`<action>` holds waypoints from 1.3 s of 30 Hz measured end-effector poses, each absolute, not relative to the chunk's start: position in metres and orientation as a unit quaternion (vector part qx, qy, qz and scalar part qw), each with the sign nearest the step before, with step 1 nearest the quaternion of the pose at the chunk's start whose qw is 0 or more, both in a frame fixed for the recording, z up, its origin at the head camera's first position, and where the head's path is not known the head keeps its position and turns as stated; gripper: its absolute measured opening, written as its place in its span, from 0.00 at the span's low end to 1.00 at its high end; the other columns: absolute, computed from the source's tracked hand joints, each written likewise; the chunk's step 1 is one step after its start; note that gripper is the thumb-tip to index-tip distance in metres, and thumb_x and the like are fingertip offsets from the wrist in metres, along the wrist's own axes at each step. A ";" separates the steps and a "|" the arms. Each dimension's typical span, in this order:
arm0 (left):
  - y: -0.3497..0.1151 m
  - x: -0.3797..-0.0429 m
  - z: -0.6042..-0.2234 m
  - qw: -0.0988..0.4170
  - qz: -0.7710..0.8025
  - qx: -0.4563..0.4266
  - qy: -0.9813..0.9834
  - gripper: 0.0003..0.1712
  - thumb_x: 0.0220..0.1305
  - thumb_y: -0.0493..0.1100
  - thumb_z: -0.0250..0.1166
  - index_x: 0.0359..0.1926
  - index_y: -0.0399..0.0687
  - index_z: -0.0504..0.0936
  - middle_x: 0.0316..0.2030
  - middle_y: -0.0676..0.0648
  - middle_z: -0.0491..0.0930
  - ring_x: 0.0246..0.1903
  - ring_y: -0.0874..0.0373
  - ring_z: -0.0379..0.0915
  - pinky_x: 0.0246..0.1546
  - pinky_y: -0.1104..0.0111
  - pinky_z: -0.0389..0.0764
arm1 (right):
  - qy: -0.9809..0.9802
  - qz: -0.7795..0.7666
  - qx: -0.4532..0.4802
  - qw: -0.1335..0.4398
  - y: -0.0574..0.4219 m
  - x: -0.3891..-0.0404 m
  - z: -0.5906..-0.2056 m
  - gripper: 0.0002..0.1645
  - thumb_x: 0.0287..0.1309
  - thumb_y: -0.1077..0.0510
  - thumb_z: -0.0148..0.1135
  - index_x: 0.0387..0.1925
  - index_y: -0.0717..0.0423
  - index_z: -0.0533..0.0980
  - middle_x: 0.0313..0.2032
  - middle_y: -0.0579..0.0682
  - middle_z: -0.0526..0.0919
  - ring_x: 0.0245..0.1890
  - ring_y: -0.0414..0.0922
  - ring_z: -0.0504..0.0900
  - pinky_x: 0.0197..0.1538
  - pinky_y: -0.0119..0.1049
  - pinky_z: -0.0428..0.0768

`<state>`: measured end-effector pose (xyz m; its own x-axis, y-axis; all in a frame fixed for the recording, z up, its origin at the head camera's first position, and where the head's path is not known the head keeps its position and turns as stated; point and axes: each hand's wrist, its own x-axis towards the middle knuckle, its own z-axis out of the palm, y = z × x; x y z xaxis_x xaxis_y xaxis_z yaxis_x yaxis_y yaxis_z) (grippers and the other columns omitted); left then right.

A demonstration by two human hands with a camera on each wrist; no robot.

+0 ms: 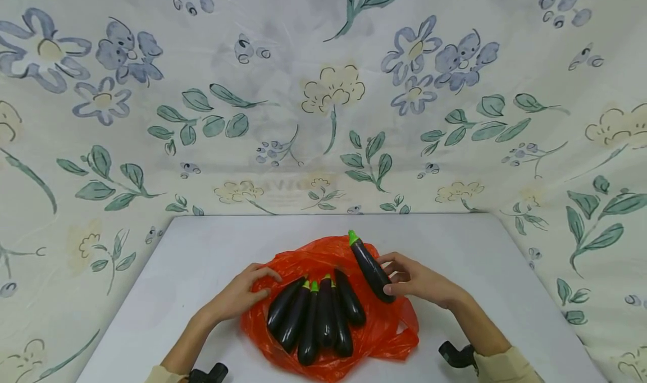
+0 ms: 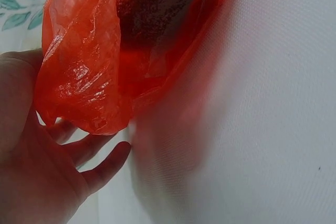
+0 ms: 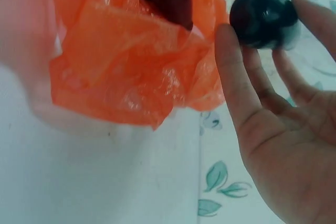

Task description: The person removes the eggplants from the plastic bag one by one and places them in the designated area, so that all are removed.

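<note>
A red plastic bag lies spread out, with several dark, glossy eggplants side by side on it, their green stem ends facing away. My right hand holds one more eggplant between thumb and fingers, tilted over the bag's right part, green tip up and to the left. From the right wrist view, the round end of this eggplant shows between the fingertips. On the left side, my left hand rests its loosely bent fingers on the bag's edge. In the left wrist view those fingers lie partly behind the red plastic.
The bag lies on a white table. Behind and beside the table hangs a cloth printed with flowers and leaves. Black wrist-worn devices sit by both forearms, one near the right sleeve.
</note>
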<state>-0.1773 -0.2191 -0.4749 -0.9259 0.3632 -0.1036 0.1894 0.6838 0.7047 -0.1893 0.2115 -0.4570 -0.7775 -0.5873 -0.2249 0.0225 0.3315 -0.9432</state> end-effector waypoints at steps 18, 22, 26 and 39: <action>-0.219 -0.174 -0.474 0.123 0.374 0.143 0.908 0.16 0.65 0.35 0.65 0.46 0.63 0.82 0.58 0.42 0.71 0.59 0.43 0.68 0.55 0.45 0.80 | 0.799 -0.578 -0.042 0.157 0.234 -0.203 -0.485 0.38 0.61 0.50 0.68 0.68 0.54 0.63 0.59 0.63 0.73 0.51 0.54 0.79 0.57 0.50 0.81; -0.220 -0.174 -0.473 0.121 0.374 0.142 0.909 0.16 0.65 0.35 0.65 0.47 0.63 0.82 0.58 0.42 0.72 0.59 0.43 0.68 0.55 0.44 0.79 | 0.809 -0.569 -0.023 0.145 0.235 -0.204 -0.487 0.37 0.61 0.50 0.68 0.67 0.55 0.64 0.57 0.63 0.74 0.49 0.53 0.80 0.55 0.48 0.82; -0.221 -0.174 -0.473 0.116 0.373 0.141 0.909 0.16 0.65 0.36 0.65 0.48 0.63 0.81 0.58 0.43 0.72 0.58 0.44 0.69 0.55 0.44 0.79 | 0.826 -0.547 -0.015 0.133 0.236 -0.205 -0.490 0.37 0.61 0.50 0.69 0.66 0.58 0.65 0.54 0.63 0.75 0.49 0.53 0.79 0.52 0.47 0.83; -0.222 -0.174 -0.474 0.105 0.372 0.144 0.911 0.16 0.65 0.37 0.65 0.50 0.63 0.81 0.56 0.43 0.72 0.57 0.44 0.69 0.56 0.42 0.78 | 0.858 -0.497 0.008 0.130 0.233 -0.203 -0.500 0.38 0.58 0.46 0.72 0.64 0.56 0.68 0.47 0.59 0.79 0.39 0.49 0.80 0.43 0.41 0.84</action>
